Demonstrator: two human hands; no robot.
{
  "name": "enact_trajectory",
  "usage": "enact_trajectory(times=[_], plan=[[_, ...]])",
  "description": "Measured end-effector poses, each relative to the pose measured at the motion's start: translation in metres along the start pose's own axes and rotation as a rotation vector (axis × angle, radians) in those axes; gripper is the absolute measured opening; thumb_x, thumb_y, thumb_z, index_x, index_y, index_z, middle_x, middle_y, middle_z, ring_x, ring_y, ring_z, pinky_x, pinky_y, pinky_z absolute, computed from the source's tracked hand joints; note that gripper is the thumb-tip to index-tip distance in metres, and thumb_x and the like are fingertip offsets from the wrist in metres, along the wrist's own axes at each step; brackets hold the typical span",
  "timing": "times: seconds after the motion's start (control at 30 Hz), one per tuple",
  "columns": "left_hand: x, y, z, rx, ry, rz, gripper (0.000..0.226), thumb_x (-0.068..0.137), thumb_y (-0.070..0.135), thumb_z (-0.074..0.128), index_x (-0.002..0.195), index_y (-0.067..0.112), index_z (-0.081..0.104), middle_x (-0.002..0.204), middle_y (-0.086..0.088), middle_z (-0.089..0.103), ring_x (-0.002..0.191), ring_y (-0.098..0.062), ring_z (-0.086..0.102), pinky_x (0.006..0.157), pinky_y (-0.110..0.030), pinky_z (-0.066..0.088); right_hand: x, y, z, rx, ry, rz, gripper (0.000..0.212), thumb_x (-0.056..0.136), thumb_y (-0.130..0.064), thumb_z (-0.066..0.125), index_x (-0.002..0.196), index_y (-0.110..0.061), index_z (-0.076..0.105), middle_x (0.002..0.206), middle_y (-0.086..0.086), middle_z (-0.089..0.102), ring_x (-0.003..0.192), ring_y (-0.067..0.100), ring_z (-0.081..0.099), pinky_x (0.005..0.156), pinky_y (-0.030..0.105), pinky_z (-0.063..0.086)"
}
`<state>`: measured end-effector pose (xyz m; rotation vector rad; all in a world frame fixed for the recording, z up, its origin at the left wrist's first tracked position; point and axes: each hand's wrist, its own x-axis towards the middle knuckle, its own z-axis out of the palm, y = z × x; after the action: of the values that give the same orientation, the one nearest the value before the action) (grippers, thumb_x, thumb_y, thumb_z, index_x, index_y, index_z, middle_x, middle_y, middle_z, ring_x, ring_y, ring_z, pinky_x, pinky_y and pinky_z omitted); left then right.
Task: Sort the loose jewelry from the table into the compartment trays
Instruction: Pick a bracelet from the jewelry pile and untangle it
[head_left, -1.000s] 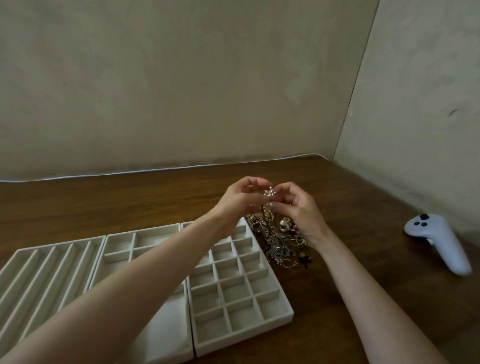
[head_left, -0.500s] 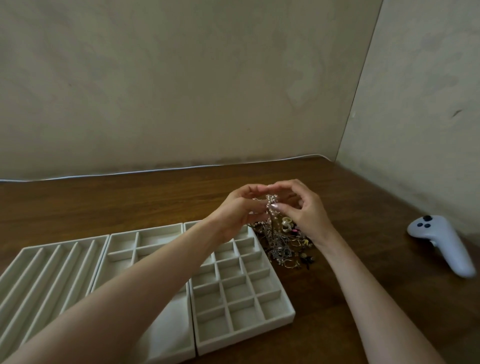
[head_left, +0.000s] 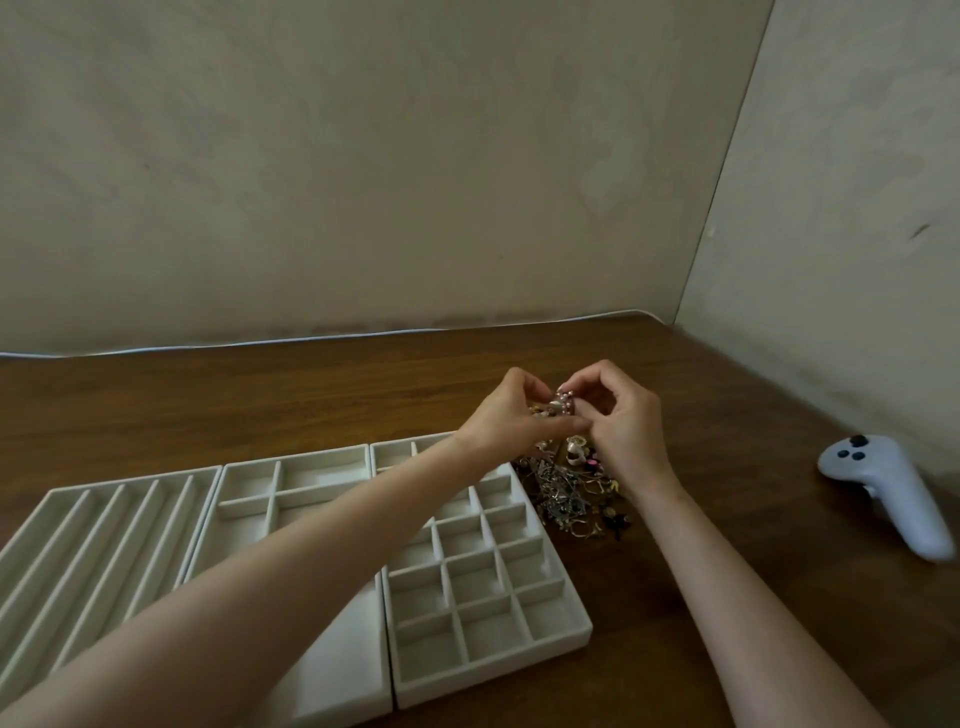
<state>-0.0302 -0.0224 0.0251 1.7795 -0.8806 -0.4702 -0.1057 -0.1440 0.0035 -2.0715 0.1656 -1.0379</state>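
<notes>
Both hands are working above the far end of the jewelry pile, raised off the table. The left hand and right hand are meeting fingertip to fingertip. Each grip is closing on a small pink-beaded piece, pinching it between thumb and curled fingers. What is hanging below it is too small to tell. The pile is lying on the table just beside the right edge of the grid tray. The middle tray and slotted tray are sitting edge to edge left of it. The left forearm is crossing over the grid and middle trays. A white controller is lying well apart, at right.
</notes>
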Motion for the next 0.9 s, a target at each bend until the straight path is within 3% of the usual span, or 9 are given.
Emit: enact_trajectory(times=[0.13,0.27,0.33,0.47,0.57,0.7,0.77,0.83,0.9], plan=[[-0.002,-0.004,-0.004,0.065,-0.078,-0.034,0.053,0.076,0.021,0.076,0.118,0.012,0.045,0.109,0.003,0.052,0.089,-0.007,0.052,0.072,-0.019,0.045,0.001,-0.004,-0.004,0.068,0.009,-0.041,0.026,0.084,0.005,0.061,0.091,-0.019,0.068,0.092,-0.002,0.065,0.088,0.006,0.061,0.077,0.015,0.049],[-0.006,-0.004,-0.005,-0.352,-0.193,-0.117,0.047,0.08,0.005,0.07,0.119,0.006,0.043,0.101,-0.007,0.059,0.08,-0.016,0.063,0.075,-0.028,0.056,0.002,0.001,-0.004,0.063,-0.011,0.016,0.031,0.083,0.004,0.063,0.1,-0.02,0.069,0.09,-0.001,0.062,0.083,0.01,0.06,0.073,0.021,0.051],[-0.004,-0.003,-0.007,-0.42,-0.135,-0.155,0.042,0.081,0.001,0.067,0.116,0.004,0.044,0.092,-0.008,0.059,0.067,-0.013,0.06,0.063,-0.024,0.054,0.002,0.003,-0.004,0.031,-0.003,0.041,0.029,0.081,0.005,0.065,0.097,-0.02,0.069,0.088,-0.002,0.064,0.078,0.005,0.059,0.07,0.018,0.05],[0.0,-0.007,-0.013,-0.187,0.054,-0.208,0.02,0.084,0.007,0.066,0.099,0.002,0.053,0.07,-0.004,0.053,0.054,-0.009,0.05,0.051,-0.017,0.048,0.004,0.007,-0.007,-0.058,-0.025,0.087,0.03,0.082,0.005,0.065,0.091,-0.023,0.069,0.088,-0.004,0.065,0.082,0.006,0.059,0.073,0.015,0.048],[0.003,-0.011,-0.016,-0.234,0.158,-0.183,0.01,0.089,0.011,0.061,0.089,0.002,0.058,0.067,-0.003,0.054,0.053,-0.009,0.051,0.051,-0.017,0.049,0.004,0.008,-0.009,-0.044,-0.039,0.119,0.028,0.083,0.004,0.064,0.093,-0.021,0.069,0.089,-0.003,0.066,0.085,0.008,0.061,0.074,0.015,0.049],[0.006,-0.015,-0.018,-0.334,0.305,-0.236,0.007,0.095,0.011,0.052,0.091,0.005,0.054,0.084,-0.01,0.06,0.068,-0.016,0.057,0.065,-0.027,0.055,0.006,0.004,-0.012,0.286,0.055,0.224,0.026,0.081,0.005,0.065,0.093,-0.019,0.068,0.09,-0.001,0.065,0.083,0.005,0.061,0.077,0.02,0.051],[0.006,-0.017,-0.017,-0.056,0.343,-0.206,0.008,0.093,0.015,0.053,0.099,0.009,0.054,0.097,-0.007,0.058,0.087,-0.018,0.056,0.08,-0.032,0.051,0.008,0.003,-0.015,0.501,0.112,0.278,0.025,0.081,0.006,0.064,0.095,-0.014,0.067,0.088,0.0,0.066,0.085,0.01,0.062,0.08,0.026,0.053],[0.005,-0.017,-0.016,0.233,0.358,-0.094,0.028,0.089,0.017,0.058,0.115,0.012,0.051,0.115,-0.003,0.05,0.108,-0.017,0.047,0.096,-0.034,0.043,0.009,0.003,-0.017,0.678,0.116,0.31,0.025,0.082,0.007,0.061,0.098,-0.012,0.065,0.086,0.0,0.066,0.084,0.013,0.062,0.08,0.028,0.054],[0.004,-0.012,-0.015,0.234,0.304,0.062,0.036,0.086,0.015,0.062,0.121,0.014,0.05,0.121,-0.001,0.05,0.115,-0.014,0.045,0.102,-0.032,0.04,0.008,0.001,-0.015,0.782,0.092,0.309,0.024,0.083,0.008,0.058,0.099,-0.01,0.064,0.085,0.001,0.065,0.082,0.013,0.063,0.077,0.027,0.056]])
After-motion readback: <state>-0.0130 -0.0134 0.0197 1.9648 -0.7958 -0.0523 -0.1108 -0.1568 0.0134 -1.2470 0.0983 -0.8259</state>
